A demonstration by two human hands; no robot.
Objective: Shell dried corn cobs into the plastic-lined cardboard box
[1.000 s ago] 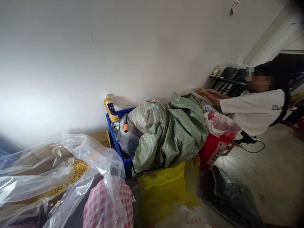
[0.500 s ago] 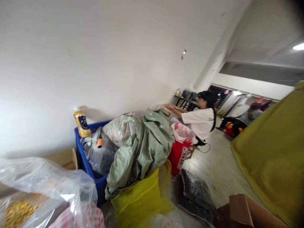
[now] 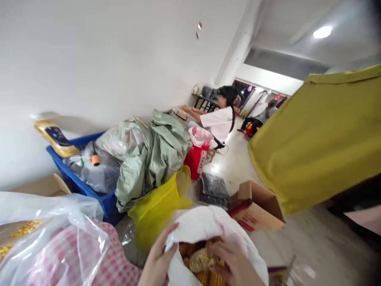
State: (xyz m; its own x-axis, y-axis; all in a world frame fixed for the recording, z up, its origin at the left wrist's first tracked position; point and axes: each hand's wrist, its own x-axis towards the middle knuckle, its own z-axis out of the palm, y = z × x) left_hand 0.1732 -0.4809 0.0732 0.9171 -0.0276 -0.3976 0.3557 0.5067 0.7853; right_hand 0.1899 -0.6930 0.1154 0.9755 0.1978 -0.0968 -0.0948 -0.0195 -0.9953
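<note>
A white sack [image 3: 205, 222] stands open at the bottom of the view, with several dried corn cobs [image 3: 218, 274] inside. One pale cob [image 3: 200, 260] looks stripped of most kernels. My left hand [image 3: 159, 258] is closed on the left rim of the sack, thumb and fingers pinching the fabric. Inside the mouth, my right hand [image 3: 235, 262] has its fingers curled over a corn cob beside the pale one; its fingertips are partly hidden among the cobs. To the left lie loose yellow kernels [image 3: 26, 228], seen through a clear plastic bag [image 3: 74, 210].
Pink checked cloth [image 3: 77, 254] is at lower left. A blue crate [image 3: 111, 206] holds bags and a yellow bottle [image 3: 56, 139]. Nearby are a green sack [image 3: 166, 143], yellow mesh bag [image 3: 154, 202], red bag [image 3: 196, 159] and cardboard box [image 3: 256, 214]. A person [image 3: 217, 119] sits beyond; yellow cloth [image 3: 321, 139] hangs right.
The view has swung right and downward. Both my hands and the white sack of corn cobs have come into view; before, neither hand showed.
</note>
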